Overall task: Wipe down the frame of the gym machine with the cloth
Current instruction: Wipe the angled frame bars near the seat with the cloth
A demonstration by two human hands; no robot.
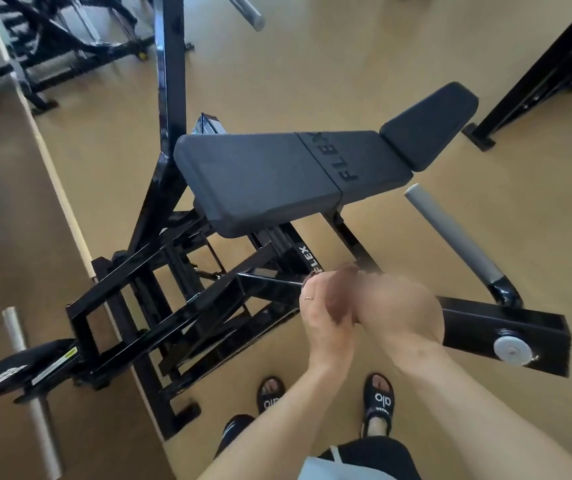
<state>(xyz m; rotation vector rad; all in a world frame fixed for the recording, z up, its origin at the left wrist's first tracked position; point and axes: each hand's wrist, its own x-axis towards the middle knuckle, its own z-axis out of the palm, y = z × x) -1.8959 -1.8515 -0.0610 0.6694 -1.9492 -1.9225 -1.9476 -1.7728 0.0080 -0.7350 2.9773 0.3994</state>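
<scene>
The black steel frame [160, 327] of the gym machine spreads across the tan floor [347, 64] below and to the left of its dark padded bench [260, 178]. "FLEX" is stamped into the bench pad, and the same word runs in white down a frame member just under the pad's near edge. Between the bench and the person, a small brownish, blurred thing that may be the cloth [341, 299] sits where the two hands meet over a frame bar. The left hand [326, 320], a thin ring on one finger, curls round it; the right hand [402, 310] is a blurred fist against it, its grip impossible to make out. A grey handle [451, 233] angles up right of the bench. Nearer than the hands, black slides [380, 400] read "alo".
</scene>
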